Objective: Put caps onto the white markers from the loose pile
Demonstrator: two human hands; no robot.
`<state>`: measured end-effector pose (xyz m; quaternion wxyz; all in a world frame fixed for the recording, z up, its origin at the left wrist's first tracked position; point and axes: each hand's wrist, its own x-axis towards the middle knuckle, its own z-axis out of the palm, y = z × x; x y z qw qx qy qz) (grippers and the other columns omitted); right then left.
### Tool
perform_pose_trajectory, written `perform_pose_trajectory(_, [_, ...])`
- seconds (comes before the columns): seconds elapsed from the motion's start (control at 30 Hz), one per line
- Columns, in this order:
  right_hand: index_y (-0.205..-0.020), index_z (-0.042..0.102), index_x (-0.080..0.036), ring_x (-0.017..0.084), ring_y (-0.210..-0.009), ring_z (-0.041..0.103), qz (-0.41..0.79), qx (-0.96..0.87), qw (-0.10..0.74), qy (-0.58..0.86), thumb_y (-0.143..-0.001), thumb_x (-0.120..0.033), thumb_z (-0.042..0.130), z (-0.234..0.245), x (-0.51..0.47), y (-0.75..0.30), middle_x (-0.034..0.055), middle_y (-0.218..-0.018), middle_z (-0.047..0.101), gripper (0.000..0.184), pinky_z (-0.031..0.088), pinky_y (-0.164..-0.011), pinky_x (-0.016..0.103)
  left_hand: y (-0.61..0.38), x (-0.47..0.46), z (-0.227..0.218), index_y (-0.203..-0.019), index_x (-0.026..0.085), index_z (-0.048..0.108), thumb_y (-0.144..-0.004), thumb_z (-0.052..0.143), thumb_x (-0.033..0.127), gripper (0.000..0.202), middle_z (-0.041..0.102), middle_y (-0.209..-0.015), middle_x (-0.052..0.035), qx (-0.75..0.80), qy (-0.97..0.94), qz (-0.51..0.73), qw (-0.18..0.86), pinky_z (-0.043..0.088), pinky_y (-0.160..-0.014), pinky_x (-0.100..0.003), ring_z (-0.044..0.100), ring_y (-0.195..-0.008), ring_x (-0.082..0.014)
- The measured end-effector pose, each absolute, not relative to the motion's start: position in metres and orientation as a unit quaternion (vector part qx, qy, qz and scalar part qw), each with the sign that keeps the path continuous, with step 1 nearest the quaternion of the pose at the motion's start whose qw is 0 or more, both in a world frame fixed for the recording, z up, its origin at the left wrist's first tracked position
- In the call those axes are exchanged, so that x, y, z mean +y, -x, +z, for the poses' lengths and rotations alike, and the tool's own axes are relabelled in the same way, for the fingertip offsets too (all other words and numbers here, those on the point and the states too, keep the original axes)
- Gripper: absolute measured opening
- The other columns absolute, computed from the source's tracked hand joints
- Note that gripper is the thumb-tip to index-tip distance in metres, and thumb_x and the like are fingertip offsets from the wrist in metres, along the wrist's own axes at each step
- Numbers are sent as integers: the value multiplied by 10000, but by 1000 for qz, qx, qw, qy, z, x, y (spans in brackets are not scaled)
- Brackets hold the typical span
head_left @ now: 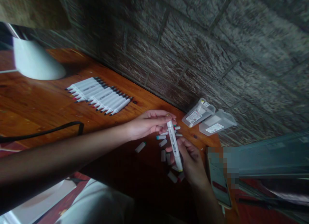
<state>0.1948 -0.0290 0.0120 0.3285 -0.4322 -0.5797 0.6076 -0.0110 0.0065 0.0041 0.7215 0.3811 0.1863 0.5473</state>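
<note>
A white marker (174, 143) with a yellow lower end is held upright at a slant between my two hands. My left hand (151, 122) pinches its upper end, where a small yellowish bit shows by the fingertips. Lower down, my right hand (191, 159) grips the barrel, thumb on the near side and fingers partly hidden behind it. Beneath and around the hands lie several loose marker caps, among them a teal-ended cap (161, 137), a white cap (172, 177) and a green-edged cap (140, 147).
A row of white markers (101, 95) lies side by side at the left. Two clear plastic cases (198, 113) stand by the stone wall (193, 56). A white lamp (36, 60) is at far left, a phone (219, 182) at right, a black strap (60, 131) at left.
</note>
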Motion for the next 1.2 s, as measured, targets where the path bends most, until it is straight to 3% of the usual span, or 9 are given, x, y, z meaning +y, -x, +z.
perform_pose_trajectory(0.13, [-1104,698,-229,91,-555,617,614,-585,319,423,-860,-469,698,15,-31,-194,5,-750,735,342,467,-495,177,12,8,2,-1147,119,705,-835,756,264,348,740,-1071,-143,187,-385,518,740,493,-656,-207,680,-795,-128])
perform_pose_trajectory(0.23, [-1042,726,-239,114,-661,663,592,-595,340,425,-809,-405,759,16,-30,-193,-1,-796,745,288,518,-610,210,11,8,1,-1262,150,644,-857,726,227,419,701,-1207,-169,184,-383,511,747,514,-709,-229,703,-963,-192])
perform_pose_trajectory(0.4, [-1014,728,-229,171,-827,689,544,-614,375,431,-759,-338,791,14,-26,-190,22,-913,761,284,534,-775,294,8,11,-3,-1162,149,694,-853,721,190,313,719,-1167,-135,205,-377,532,730,516,-664,-199,702,-919,-169])
perform_pose_trajectory(0.6, [-1019,701,-234,174,-800,684,513,-628,387,439,-762,-335,794,6,-25,-188,19,-916,759,291,532,-737,306,7,14,-7,-1054,148,735,-793,792,232,280,747,-1027,-80,224,-371,555,710,505,-632,-184,687,-794,-124])
perform_pose_trajectory(0.83, [-1064,671,-247,149,-714,633,406,-678,422,443,-797,-325,774,-6,-23,-189,-22,-773,687,296,507,-703,287,9,12,-3,-1169,152,697,-808,775,239,379,713,-1191,-125,214,-394,542,711,526,-774,-243,691,-969,-177])
perform_pose_trajectory(0.97, [-1032,676,-221,156,-728,624,396,-677,429,448,-852,-373,712,0,-25,-190,11,-835,693,238,500,-661,280,5,6,3,-1221,151,664,-807,766,351,471,718,-1170,-122,272,-456,537,656,503,-674,-229,675,-843,-155])
perform_pose_trajectory(1.07, [-965,648,-209,121,-640,579,374,-614,517,465,-877,-414,673,24,-15,-199,-16,-761,651,224,469,-579,243,4,-1,9,-1124,150,690,-806,741,409,413,741,-1020,-74,335,-487,549,591,473,-611,-215,616,-695,-115])
perform_pose_trajectory(1.13, [-929,630,-204,97,-564,530,314,-581,583,473,-866,-432,679,49,0,-214,-39,-684,619,241,410,-509,216,5,-6,14,-933,146,708,-822,707,429,304,711,-826,-26,343,-523,549,555,446,-585,-204,571,-640,-105])
perform_pose_trajectory(1.2, [-965,628,-201,95,-554,534,246,-575,622,471,-840,-460,695,78,22,-231,-17,-741,672,295,361,-460,208,7,-10,19,-744,153,661,-856,650,443,311,628,-680,8,342,-559,550,517,412,-556,-198,516,-593,-97])
